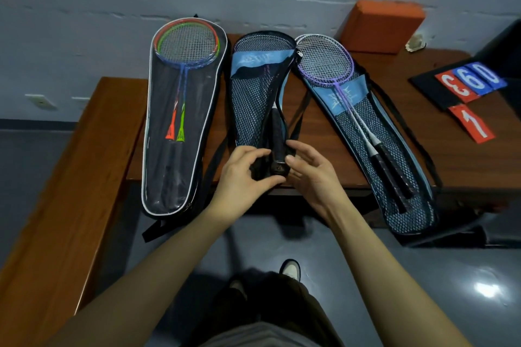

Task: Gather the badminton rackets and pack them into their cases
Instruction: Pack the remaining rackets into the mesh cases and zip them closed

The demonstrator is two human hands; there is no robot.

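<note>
Left grip point(244, 175) and right grip point(309, 175) both pinched narrow end of middle mesh case point(255, 98), black racket handle point(277, 146) between them, at near desk point(324, 149) edge. Beyond-left: clear case point(169, 163), rackets inside. Beyond-right: purple rackets point(327, 62) atop blue mesh case point(406, 205).

Wooden table point(324, 132) bore three racket cases side by side. Clear-fronted case point(180, 121), left: two rackets inside. Middle mesh case point(253, 98): left hand point(242, 175) and right hand point(313, 172) pinched its near end around a black racket handle point(277, 144). Right mesh case point(375, 135): purple rackets point(327, 59) lay on it.
</note>
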